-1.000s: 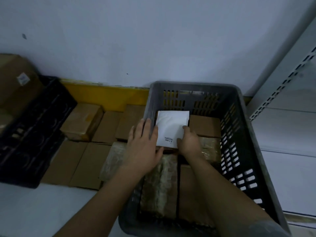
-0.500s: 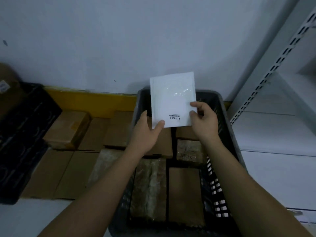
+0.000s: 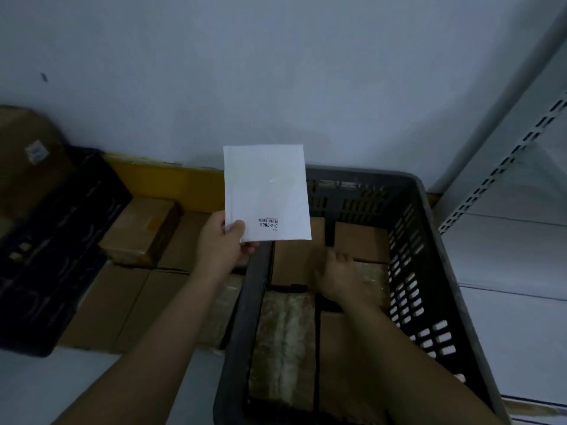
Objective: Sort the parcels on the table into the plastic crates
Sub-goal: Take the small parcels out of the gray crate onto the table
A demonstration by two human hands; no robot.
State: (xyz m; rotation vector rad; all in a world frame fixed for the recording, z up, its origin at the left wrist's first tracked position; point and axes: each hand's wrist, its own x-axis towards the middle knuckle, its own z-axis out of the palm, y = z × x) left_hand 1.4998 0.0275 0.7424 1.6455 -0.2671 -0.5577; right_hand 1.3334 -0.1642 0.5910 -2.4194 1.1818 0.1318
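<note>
A flat white parcel [image 3: 266, 193] with a small barcode label is held upright above the left rim of the grey plastic crate [image 3: 435, 271]. My left hand [image 3: 224, 243] pinches its lower left corner between thumb and fingers. My right hand [image 3: 339, 273] is down inside the crate, blurred, its fingers on the brown boxes [image 3: 360, 242] there. Its grip is not clear. Brown and bubble-wrapped parcels [image 3: 283, 338] fill the crate floor.
A black crate [image 3: 52, 240] stands at the left with a large cardboard box [image 3: 24, 161] behind it. Several brown parcels [image 3: 139, 231] lie between the two crates. A yellow strip runs along the wall. White metal shelving [image 3: 506, 210] rises at the right.
The white parcel was lifted out of the grey crate with both hands. My right hand has let go and dropped into the crate; my left hand now holds the parcel alone.
</note>
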